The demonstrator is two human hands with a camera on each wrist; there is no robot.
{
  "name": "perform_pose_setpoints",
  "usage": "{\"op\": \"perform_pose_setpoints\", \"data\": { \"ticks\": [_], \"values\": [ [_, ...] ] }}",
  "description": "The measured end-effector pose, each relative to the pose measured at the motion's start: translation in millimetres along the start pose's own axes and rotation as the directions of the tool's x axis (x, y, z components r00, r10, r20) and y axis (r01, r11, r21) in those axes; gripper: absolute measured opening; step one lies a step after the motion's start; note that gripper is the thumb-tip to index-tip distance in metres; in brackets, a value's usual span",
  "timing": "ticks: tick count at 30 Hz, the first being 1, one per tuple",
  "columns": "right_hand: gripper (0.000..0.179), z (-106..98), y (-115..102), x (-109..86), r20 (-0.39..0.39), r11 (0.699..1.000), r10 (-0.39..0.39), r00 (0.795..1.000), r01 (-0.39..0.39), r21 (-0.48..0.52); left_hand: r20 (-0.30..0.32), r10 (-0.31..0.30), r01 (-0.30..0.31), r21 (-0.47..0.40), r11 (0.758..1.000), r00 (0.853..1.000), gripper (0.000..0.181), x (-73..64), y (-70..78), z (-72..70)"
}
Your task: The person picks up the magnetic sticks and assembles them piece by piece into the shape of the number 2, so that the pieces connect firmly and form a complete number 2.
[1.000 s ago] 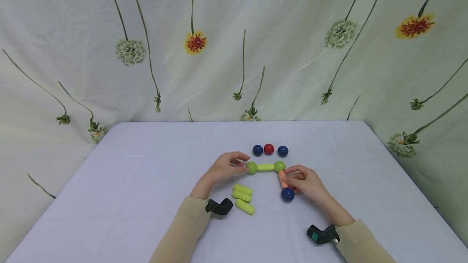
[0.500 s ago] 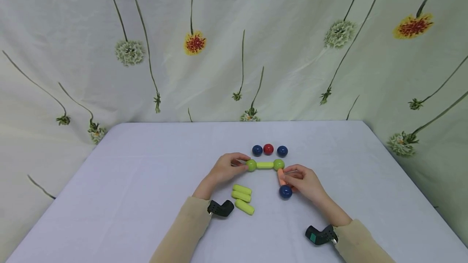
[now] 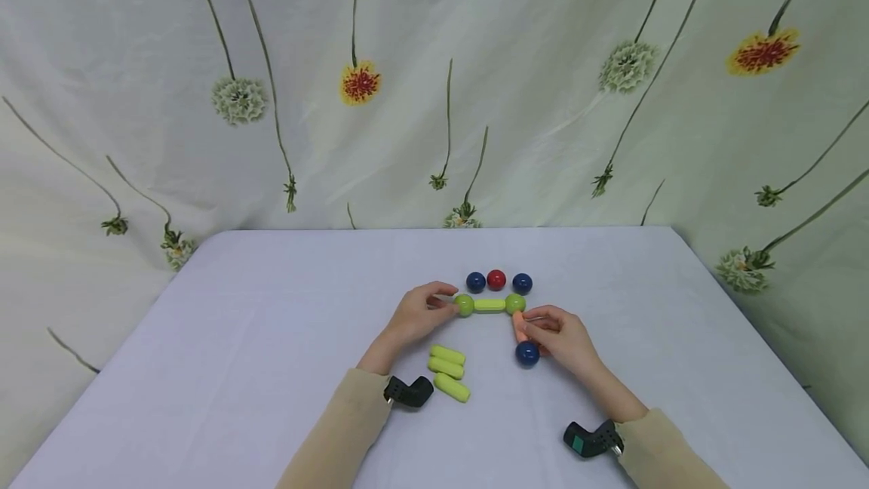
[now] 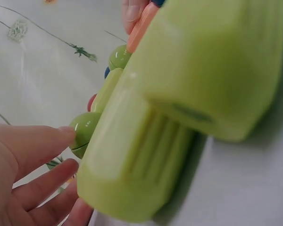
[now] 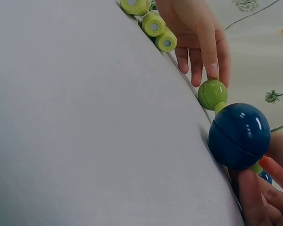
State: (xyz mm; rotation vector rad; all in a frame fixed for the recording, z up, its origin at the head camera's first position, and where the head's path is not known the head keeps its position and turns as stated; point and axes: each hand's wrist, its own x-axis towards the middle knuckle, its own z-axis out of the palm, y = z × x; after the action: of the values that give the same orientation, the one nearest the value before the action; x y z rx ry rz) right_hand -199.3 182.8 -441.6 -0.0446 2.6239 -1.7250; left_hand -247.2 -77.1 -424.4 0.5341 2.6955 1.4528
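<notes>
Two green balls joined by a yellow-green rod (image 3: 489, 305) lie across the table. My left hand (image 3: 422, 313) holds the left green ball (image 3: 465, 305) between thumb and fingers; its thumb is on the ball in the left wrist view. An orange rod (image 3: 519, 327) runs from the right green ball (image 3: 515, 303) toward the near side, ending at a blue ball (image 3: 527, 354). My right hand (image 3: 562, 336) pinches this orange rod from the right. The blue ball (image 5: 239, 136) looms large in the right wrist view and hides part of the assembly.
Just beyond the assembly sit two loose blue balls (image 3: 476, 281) with a red ball (image 3: 496, 280) between them. Nearer, beside my left wrist, lie three loose yellow-green rods (image 3: 451, 387). A flowered cloth (image 3: 543, 96) hangs behind the white-covered table (image 3: 271, 338).
The joined balls and rods have slid a little away from me, closer to the row of loose balls. Both hands have moved along, keeping their holds.
</notes>
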Motion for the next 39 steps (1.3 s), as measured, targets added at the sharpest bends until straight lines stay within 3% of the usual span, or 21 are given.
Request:
{"op": "perform_pose_setpoints", "data": {
  "ticks": [6, 10, 16, 20, 24, 29, 39],
  "values": [
    [0.026, 2, -1, 0.4, -0.014, 1.000, -0.004, 1.000, 0.005, 0.012, -0.053, -0.050, 0.050, 0.011, 0.999, 0.997, 0.029, -5.9, 0.3, -2.7],
    [0.026, 2, 0, 0.9, -0.030, 1.000, 0.004, 1.000, -0.004, 0.003, -0.050, -0.043, 0.045, 0.047, 0.998, 0.998, 0.025, -13.2, 0.7, -7.0],
    [0.023, 2, 2, 2.0, -0.039, 1.000, 0.004, 0.999, -0.005, -0.009, 0.068, -0.014, 0.009, 0.083, 0.996, 0.998, 0.018, -27.8, 1.5, -15.7],
    [0.024, 3, 3, 3.2, -0.036, 1.000, 0.012, 0.999, -0.012, -0.005, 0.188, -0.007, -0.003, 0.052, 0.999, 0.982, 0.018, -37.5, 2.7, -21.0],
    [0.025, 3, -1, 1.7, -0.032, 1.000, 0.000, 0.999, 0.001, 0.002, 0.258, 0.014, -0.020, 0.019, 1.000, 0.966, 0.021, -45.3, 2.8, -23.0],
    [0.024, 2, -7, -1.5, -0.029, 1.000, -0.004, 1.000, 0.004, 0.001, 0.288, 0.023, -0.029, 0.017, 0.999, 0.957, 0.022, -52.4, 2.2, -22.9],
    [0.024, 3, 1, 2.5, -0.034, 1.000, -0.002, 0.999, 0.002, 0.000, 0.285, 0.041, -0.057, 0.048, 0.997, 0.958, 0.020, -55.4, 1.6, -20.5]
  ]
}}
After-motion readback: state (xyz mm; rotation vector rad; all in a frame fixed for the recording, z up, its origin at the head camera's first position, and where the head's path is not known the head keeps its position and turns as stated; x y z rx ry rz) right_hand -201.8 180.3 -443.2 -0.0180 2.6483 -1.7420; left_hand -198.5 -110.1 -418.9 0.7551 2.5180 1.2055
